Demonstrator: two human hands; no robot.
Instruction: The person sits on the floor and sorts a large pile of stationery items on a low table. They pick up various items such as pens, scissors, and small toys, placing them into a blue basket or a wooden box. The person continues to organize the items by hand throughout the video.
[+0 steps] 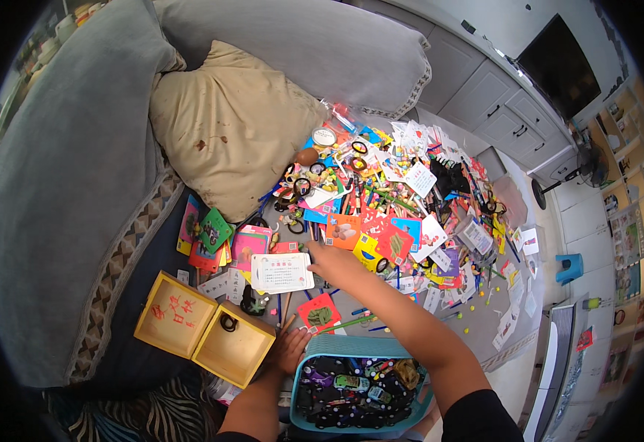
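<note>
My right hand reaches over the sofa seat, its thumb at the right edge of a stack of white printed cards. Its other fingertips, partly hidden, lie by a red card. Lower down, my left hand rests with fingers extended, between an opened yellow wooden box and a teal plastic basket. Thin wooden sticks lie at its fingertips. A dark coiled band sits inside the box. Toy cars fill the basket. A red picture card lies just above it.
Mixed cards, pens, hair ties and small colourful pieces cover the grey sofa seat. A stained beige cushion leans on the backrest. A clear plastic jar lies at the right. Beyond stand a fan and a blue stool.
</note>
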